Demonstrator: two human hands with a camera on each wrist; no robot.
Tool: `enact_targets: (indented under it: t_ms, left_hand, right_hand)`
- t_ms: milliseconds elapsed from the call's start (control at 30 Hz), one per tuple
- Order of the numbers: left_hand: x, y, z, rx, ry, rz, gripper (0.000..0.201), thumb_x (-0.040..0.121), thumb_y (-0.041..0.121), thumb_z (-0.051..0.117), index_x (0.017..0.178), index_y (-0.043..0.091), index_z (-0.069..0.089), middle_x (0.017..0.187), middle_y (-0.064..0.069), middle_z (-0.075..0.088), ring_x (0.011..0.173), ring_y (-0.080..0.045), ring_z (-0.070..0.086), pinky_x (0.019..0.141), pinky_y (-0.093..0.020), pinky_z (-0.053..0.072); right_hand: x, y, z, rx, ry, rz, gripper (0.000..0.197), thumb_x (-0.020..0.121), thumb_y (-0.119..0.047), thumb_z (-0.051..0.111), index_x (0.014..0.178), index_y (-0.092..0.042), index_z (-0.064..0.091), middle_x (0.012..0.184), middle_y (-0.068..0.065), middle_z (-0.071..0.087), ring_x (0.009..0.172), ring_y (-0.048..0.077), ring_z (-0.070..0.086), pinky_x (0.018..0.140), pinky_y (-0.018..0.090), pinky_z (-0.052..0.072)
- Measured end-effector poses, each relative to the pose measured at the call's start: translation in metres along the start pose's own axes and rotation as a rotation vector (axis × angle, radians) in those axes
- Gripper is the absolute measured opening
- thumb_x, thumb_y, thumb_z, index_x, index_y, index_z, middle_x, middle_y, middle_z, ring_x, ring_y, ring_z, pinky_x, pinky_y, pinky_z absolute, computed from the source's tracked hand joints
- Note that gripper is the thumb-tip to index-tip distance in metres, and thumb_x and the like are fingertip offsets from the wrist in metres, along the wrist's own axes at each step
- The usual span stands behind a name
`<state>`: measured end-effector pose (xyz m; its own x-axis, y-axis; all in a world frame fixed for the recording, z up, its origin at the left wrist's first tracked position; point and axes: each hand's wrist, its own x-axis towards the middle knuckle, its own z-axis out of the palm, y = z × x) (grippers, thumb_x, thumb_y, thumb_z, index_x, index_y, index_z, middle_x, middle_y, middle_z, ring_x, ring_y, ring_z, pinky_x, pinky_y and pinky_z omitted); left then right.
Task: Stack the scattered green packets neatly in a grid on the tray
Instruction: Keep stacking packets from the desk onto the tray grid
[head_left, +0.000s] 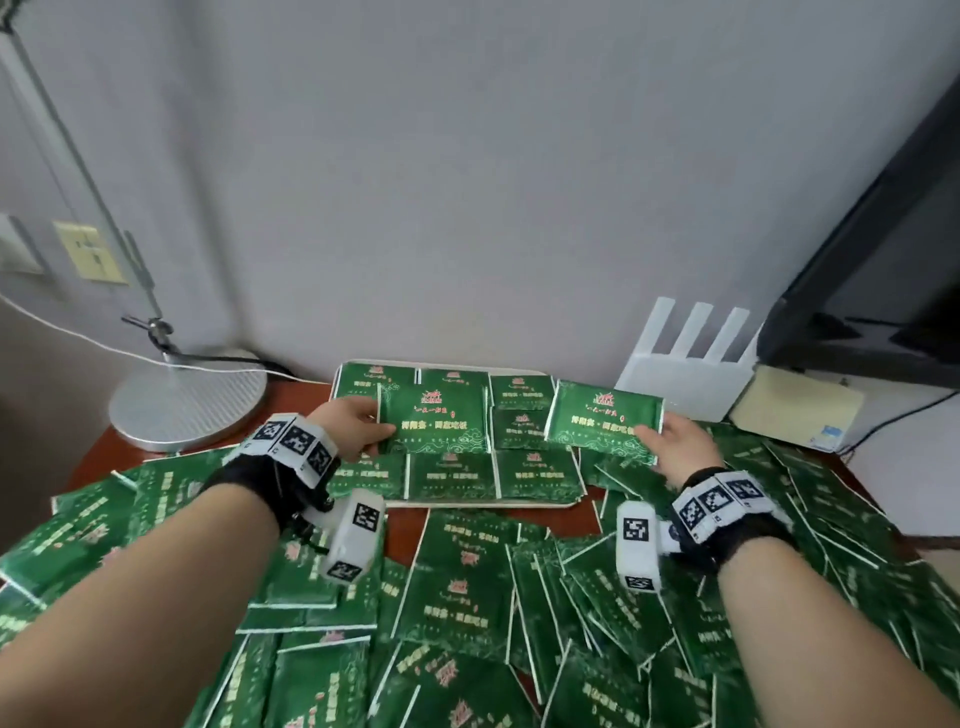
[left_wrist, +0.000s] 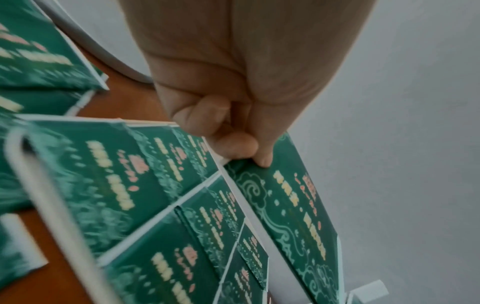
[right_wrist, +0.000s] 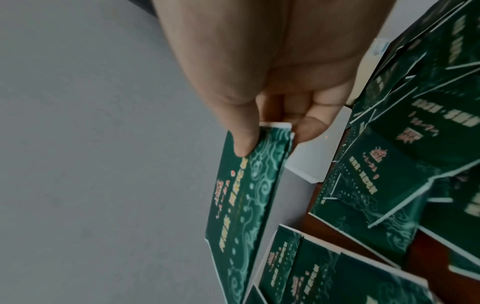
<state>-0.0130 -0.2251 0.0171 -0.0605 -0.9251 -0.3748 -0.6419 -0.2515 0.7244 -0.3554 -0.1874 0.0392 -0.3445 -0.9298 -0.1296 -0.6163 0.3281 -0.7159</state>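
1. While my left hand (head_left: 358, 423) pinches one green packet (head_left: 434, 418) at its left edge, thumb on top and fingers (left_wrist: 233, 147) curled beneath, my right hand (head_left: 678, 447) pinches a second packet (head_left: 605, 421) at its lower right corner, so each grip is pressed onto its own packet.
2. Both packets are face up and raised over the tray (head_left: 519, 503): the left one above the tray's middle left, the right one tilted above its far right corner.
3. On the tray, more packets (head_left: 537, 473) lie flat in rows, edge to edge, some overlapping a little.
4. Around the tray, loose packets (head_left: 457, 582) cover the near and right parts of the red-brown surface (head_left: 402, 525) in a jumbled heap, many overlapping at angles.
5. Farther out, a lamp (head_left: 187, 400) with a round grey base stands on the surface's far left; a white router (head_left: 685, 374) leans near the wall behind the tray, and a dark screen (head_left: 883, 280) stands at far right.
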Motion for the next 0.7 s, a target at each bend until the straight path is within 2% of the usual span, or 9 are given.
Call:
enact_targets:
  t_ms: [167,233,300,400,433,500,567,667,700]
  left_hand:
    - [0.063,0.057,0.023,0.044,0.016,-0.058,0.015,0.092,0.019,0.054,0.104,0.010,0.060,0.062,0.002,0.054,0.041,-0.005,0.047,0.036,-0.014,0.035]
    - [0.091,0.069,0.032,0.072,0.019,-0.107,0.021,0.091,0.024,0.057,0.107,0.012,0.061,0.064,0.002,0.057,0.048,-0.007,0.048,0.044,-0.017,0.037]
    - [0.118,0.080,0.042,0.105,0.010,-0.141,0.026,0.090,0.028,0.057,0.110,0.011,0.060,0.076,0.000,0.062,0.062,-0.013,0.055,0.053,-0.022,0.043]
    - [0.155,0.093,0.058,0.174,-0.014,-0.171,0.031,0.092,0.031,0.054,0.115,0.010,0.058,0.106,-0.006,0.066,0.099,-0.022,0.063,0.083,-0.029,0.049]
    - [0.167,0.096,0.064,0.181,-0.015,-0.179,0.032,0.092,0.032,0.054,0.115,0.010,0.057,0.109,-0.007,0.066,0.101,-0.023,0.062,0.087,-0.030,0.048]
    - [0.190,0.099,0.077,0.150,-0.030,-0.182,0.034,0.090,0.030,0.057,0.116,0.008,0.056,0.105,-0.011,0.066,0.089,-0.023,0.062,0.088,-0.033,0.050]
    - [0.209,0.099,0.091,0.118,-0.048,-0.176,0.028,0.089,0.025,0.060,0.112,0.009,0.056,0.088,-0.008,0.065,0.078,-0.021,0.060,0.086,-0.036,0.054]
    - [0.223,0.098,0.102,0.086,-0.065,-0.201,0.009,0.087,0.017,0.062,0.089,0.011,0.055,0.072,-0.002,0.058,0.066,-0.018,0.059,0.074,-0.033,0.055]
    - [0.225,0.098,0.105,0.081,-0.074,-0.208,0.011,0.087,0.014,0.062,0.082,0.011,0.053,0.072,-0.002,0.058,0.067,-0.018,0.061,0.075,-0.034,0.057]
  right_hand:
    - [0.062,0.020,0.009,-0.004,-0.114,0.066,0.023,0.091,-0.015,0.054,0.110,-0.004,0.061,0.107,0.014,0.064,0.097,0.030,0.059,0.093,0.049,0.047]
    - [0.085,0.030,0.020,-0.020,-0.168,0.101,0.025,0.090,-0.016,0.056,0.111,-0.003,0.061,0.105,0.013,0.064,0.098,0.030,0.060,0.094,0.045,0.047]
    - [0.104,0.037,0.032,-0.046,-0.220,0.117,0.032,0.090,-0.018,0.058,0.118,-0.004,0.058,0.114,0.012,0.063,0.105,0.027,0.059,0.095,0.034,0.045]
    - [0.128,0.042,0.048,-0.098,-0.310,0.126,0.042,0.091,-0.024,0.056,0.128,-0.006,0.050,0.127,0.009,0.057,0.114,0.023,0.055,0.096,0.029,0.040]
    - [0.135,0.042,0.053,-0.107,-0.345,0.124,0.044,0.092,-0.025,0.054,0.130,-0.006,0.048,0.130,0.008,0.055,0.116,0.023,0.054,0.097,0.029,0.039]
    - [0.148,0.046,0.065,-0.104,-0.392,0.120,0.048,0.092,-0.026,0.054,0.134,-0.006,0.043,0.134,0.008,0.051,0.119,0.022,0.051,0.102,0.031,0.039]
    - [0.159,0.051,0.076,-0.077,-0.399,0.121,0.050,0.091,-0.026,0.055,0.135,-0.006,0.042,0.134,0.008,0.051,0.118,0.021,0.052,0.103,0.036,0.041]
    - [0.167,0.060,0.089,-0.078,-0.368,0.117,0.040,0.090,-0.022,0.057,0.126,-0.007,0.052,0.125,0.008,0.056,0.111,0.021,0.056,0.098,0.038,0.046]
    - [0.168,0.062,0.091,-0.086,-0.357,0.116,0.036,0.089,-0.021,0.058,0.123,-0.008,0.055,0.122,0.007,0.058,0.108,0.020,0.057,0.096,0.038,0.047]
